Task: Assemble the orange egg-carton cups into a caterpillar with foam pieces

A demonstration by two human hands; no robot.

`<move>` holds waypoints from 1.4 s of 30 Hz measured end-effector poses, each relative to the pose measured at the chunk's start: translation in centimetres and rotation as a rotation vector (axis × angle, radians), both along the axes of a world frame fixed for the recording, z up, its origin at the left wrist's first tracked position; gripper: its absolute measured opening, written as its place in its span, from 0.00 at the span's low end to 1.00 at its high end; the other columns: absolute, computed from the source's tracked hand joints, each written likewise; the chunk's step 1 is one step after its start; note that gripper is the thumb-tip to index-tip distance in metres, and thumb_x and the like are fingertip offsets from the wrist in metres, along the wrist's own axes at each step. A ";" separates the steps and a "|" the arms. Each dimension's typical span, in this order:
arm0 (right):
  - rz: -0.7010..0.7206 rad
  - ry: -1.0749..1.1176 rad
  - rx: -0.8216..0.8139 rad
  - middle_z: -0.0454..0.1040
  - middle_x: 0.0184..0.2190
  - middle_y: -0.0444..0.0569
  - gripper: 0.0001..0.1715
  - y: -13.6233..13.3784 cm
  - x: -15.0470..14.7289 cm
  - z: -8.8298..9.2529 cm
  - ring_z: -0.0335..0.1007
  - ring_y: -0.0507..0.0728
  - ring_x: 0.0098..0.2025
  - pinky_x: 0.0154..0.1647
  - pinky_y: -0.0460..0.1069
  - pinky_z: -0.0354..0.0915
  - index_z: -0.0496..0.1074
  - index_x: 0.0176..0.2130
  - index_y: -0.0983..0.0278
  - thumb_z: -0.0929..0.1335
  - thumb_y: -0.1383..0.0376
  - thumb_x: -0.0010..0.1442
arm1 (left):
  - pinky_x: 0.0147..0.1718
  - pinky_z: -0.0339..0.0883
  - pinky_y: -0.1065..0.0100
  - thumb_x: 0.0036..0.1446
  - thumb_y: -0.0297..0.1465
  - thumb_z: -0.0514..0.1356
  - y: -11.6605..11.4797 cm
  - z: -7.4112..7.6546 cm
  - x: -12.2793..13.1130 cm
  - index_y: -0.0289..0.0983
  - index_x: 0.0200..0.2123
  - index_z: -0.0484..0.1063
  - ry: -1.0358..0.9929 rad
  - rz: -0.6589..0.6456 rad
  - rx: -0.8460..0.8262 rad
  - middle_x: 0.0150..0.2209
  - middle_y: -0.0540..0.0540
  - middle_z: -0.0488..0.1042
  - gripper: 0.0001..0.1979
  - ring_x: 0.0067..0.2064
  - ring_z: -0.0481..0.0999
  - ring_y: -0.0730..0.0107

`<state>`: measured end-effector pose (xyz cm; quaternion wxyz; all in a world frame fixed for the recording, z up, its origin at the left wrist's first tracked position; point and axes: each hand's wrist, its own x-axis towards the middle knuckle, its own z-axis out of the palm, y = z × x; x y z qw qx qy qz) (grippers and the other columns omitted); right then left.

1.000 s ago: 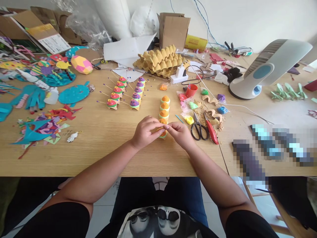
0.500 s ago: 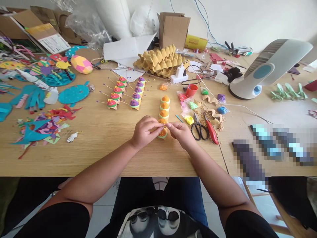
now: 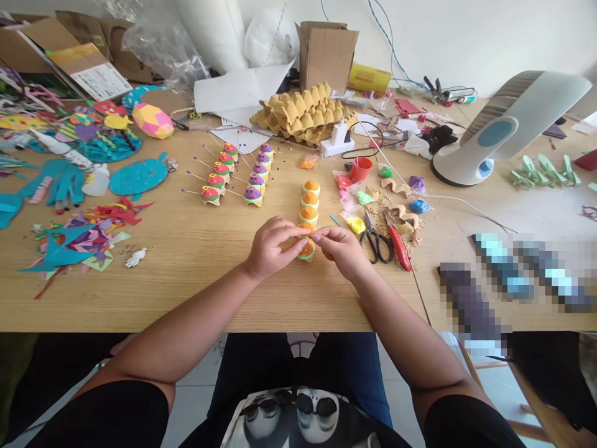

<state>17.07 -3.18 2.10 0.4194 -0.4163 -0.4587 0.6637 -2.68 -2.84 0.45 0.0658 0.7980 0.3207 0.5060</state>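
Observation:
Several orange-topped egg-carton cups (image 3: 310, 200) stand in a column in front of me, the nearest ones partly behind my fingers. My left hand (image 3: 276, 247) is closed in a pinch over the near end of this column. From the right, my right hand (image 3: 341, 249) is pinched too, its fingertips almost meeting those of the left. Whatever lies between the fingertips is too small to make out. Farther left are a row of red-topped cups (image 3: 216, 180) and a row of purple-topped cups (image 3: 257, 179), with pins sticking out.
Black scissors (image 3: 373, 241) and a red cutter (image 3: 399, 244) lie right of my right hand. Beyond them are a red cup (image 3: 360, 169) and coloured clay. Egg cartons (image 3: 303, 115), a white fan-like device (image 3: 489, 134) and paper scraps (image 3: 84, 239) are around.
The fingertips of both hands have shifted very slightly; the small yellowish bit seen between them before no longer shows clearly. The cups have stayed in place.

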 end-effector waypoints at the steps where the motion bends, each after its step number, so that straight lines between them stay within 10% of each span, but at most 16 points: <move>1: -0.002 0.015 -0.012 0.59 0.15 0.35 0.23 0.0 0.1 0.0 0.44 0.45 0.18 0.21 0.46 0.38 0.77 0.31 0.65 0.80 0.50 0.46 | 0.40 0.70 0.65 0.62 0.27 0.65 0.0 0.0 0.0 0.39 0.44 0.80 -0.002 0.002 -0.013 0.36 0.47 0.80 0.07 0.37 0.77 0.69; 42: 0.003 -0.007 -0.021 0.56 0.14 0.34 0.25 0.2 0.1 -0.1 0.42 0.45 0.18 0.21 0.47 0.36 0.77 0.32 0.65 0.78 0.47 0.47 | 0.40 0.71 0.64 0.65 0.28 0.62 -0.2 0.2 -0.1 0.39 0.43 0.80 -0.012 0.000 -0.053 0.35 0.47 0.80 0.07 0.37 0.77 0.69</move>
